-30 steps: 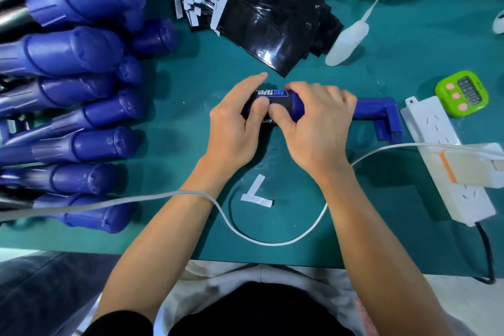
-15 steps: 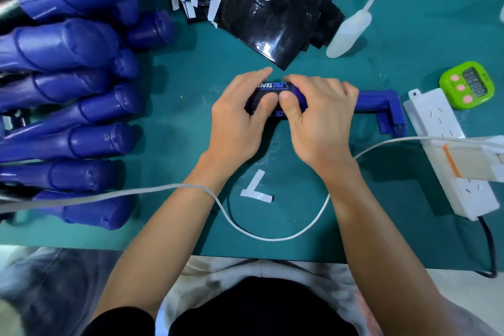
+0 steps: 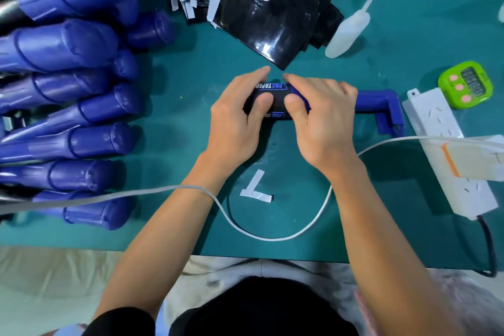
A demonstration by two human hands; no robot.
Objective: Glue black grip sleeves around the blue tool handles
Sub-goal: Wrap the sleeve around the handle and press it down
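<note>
The sleeve lay wrapped round the handle, which rested on its side on the mat right in front of me, printed lettering facing up. My left hand was clamped on the sleeve, fingers curled over its far side and thumb pressed flat on the near side. My right hand gripped the handle just where the sleeve ended, thumb tip on the sleeve's edge beside my left thumb.

I judged this to be the pressing-down step: the wrap was on, and I was squeezing it so the bond would take. I could not see the seam under my fingers, so I couldn't tell whether it had closed fully. Next I would need firm, even pressure all round, likely rolling the handle to check the seam and edges, then setting it aside.

Two peeled strips lay near my wrists, inside the loop of a white cable. Beyond my fingers sat the stack of fresh sleeves, with a white bottle beside it. The pile of blue handles filled the left side; a power strip and green timer sat at the right.
</note>
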